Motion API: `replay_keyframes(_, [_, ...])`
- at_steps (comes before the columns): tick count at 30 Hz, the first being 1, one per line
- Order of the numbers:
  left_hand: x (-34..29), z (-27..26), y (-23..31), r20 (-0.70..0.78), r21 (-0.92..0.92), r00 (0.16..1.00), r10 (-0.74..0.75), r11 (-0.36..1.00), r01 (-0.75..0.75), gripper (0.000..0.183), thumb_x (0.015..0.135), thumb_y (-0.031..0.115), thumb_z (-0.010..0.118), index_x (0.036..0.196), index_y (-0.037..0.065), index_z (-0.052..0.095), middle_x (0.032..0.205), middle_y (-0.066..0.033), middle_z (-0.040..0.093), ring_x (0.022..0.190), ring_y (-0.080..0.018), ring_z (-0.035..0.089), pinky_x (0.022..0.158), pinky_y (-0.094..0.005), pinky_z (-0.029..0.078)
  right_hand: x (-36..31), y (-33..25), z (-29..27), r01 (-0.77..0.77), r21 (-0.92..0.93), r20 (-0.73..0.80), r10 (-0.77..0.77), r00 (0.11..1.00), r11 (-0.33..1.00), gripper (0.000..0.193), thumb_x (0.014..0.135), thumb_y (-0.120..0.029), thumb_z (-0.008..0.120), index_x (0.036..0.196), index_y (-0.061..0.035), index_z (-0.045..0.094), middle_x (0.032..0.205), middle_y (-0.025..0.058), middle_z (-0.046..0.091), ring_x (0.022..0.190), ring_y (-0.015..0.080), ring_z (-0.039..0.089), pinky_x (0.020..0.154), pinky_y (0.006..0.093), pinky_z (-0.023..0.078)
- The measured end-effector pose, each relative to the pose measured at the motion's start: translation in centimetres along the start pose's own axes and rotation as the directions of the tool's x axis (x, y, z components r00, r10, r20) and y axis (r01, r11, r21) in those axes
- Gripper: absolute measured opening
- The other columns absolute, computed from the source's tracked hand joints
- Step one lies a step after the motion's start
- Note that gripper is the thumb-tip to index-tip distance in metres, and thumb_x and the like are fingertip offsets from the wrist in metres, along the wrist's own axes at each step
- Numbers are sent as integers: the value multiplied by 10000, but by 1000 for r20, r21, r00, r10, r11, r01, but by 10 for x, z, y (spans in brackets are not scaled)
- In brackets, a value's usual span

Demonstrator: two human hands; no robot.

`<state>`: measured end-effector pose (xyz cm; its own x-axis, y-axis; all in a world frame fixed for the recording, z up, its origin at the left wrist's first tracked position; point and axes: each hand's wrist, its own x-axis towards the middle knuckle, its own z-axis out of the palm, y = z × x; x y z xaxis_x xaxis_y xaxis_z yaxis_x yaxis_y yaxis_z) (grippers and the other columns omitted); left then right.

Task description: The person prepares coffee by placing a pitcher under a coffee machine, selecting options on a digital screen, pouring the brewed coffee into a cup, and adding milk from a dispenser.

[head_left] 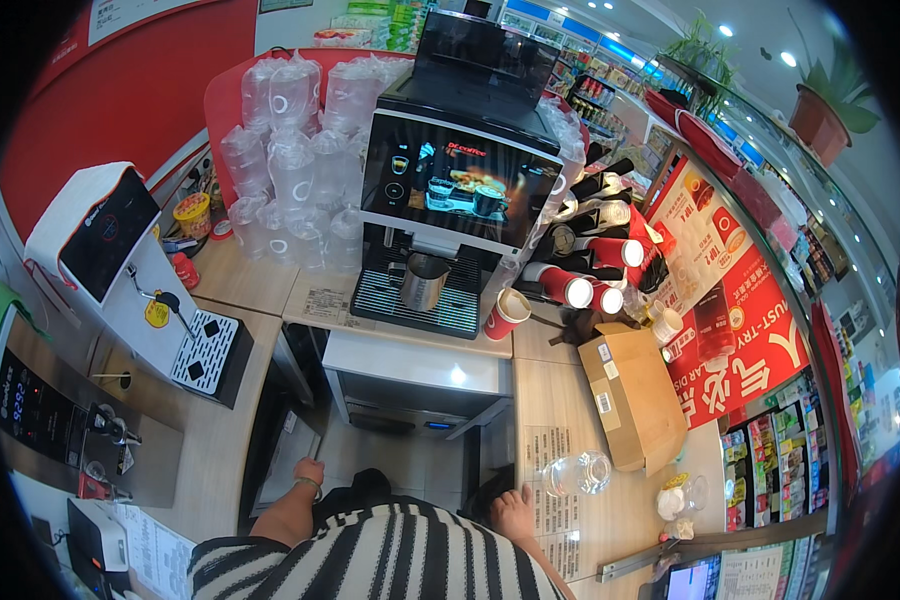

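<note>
My left hand (309, 472) is low at the left, its fingers closed at the edge of a pale cabinet door (288, 455) below the counter. My right hand (513, 513) lies on the edge of the wooden counter (610, 520) with its fingers stretched out, holding nothing. Beside it, printed label strips (552, 460) are stuck to the counter top. A clear plastic cup (578, 473) lies just beyond them. Straight ahead stands a coffee machine (460, 180) with a lit screen. On its drip tray sits a steel milk jug (425, 283).
A red paper cup (508, 314) stands by the machine's right front corner. An open cardboard box (635, 400) sits on the right counter, near stacked cups (575, 290). Bagged clear cups (300, 180) rise left of the machine. A white dispenser (120, 270) occupies the left counter.
</note>
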<state>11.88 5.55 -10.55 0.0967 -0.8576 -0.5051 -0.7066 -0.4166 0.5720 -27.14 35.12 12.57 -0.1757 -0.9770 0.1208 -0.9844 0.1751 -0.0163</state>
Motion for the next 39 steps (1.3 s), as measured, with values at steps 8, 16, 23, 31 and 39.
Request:
replay_keyframes(8, [7,7,-6,-8,4,1000,7,1000,-7,302,766,339,727,881,60,714,936,-196,709,930,-393,663,867,-484,515,-1,0,-1,-10,-5,21,10,1000,1000,63,777,-166,656,745,-112,657,808,52,587,937,237,589,1103,545,305])
replay_keyframes(16, [-8,-5,5,-41,113,997,64,992,-59,305,769,342,726,883,59,716,935,-197,709,930,-394,662,868,-482,516,-2,0,2,-9,-2,20,9,1000,1000,64,779,-171,662,755,-112,661,816,56,588,946,244,584,1101,547,304])
replay_keyframes(23, [-19,-15,14,-50,145,996,77,987,-69,312,769,348,725,875,55,718,937,-200,707,937,-398,659,875,-484,512,-2,0,2,-11,11,5,11,1000,1000,66,780,-163,657,741,-110,656,809,61,581,947,253,581,1099,553,305])
replay_keyframes(31, [-19,-15,10,-91,191,987,129,975,-110,268,773,342,753,821,83,702,860,-167,710,849,-370,675,779,-457,531,-2,0,3,-3,10,-16,3,1000,1000,71,778,-165,654,732,-111,651,797,62,573,931,256,583,1098,555,314])
replay_keyframes(39, [-21,-17,16,-37,142,997,69,988,-63,297,789,352,705,874,68,721,944,-197,706,941,-402,657,875,-488,510,-3,1,3,-7,1,-2,7,1000,1000,69,775,-167,655,735,-112,651,797,62,571,935,253,584,1105,553,308])
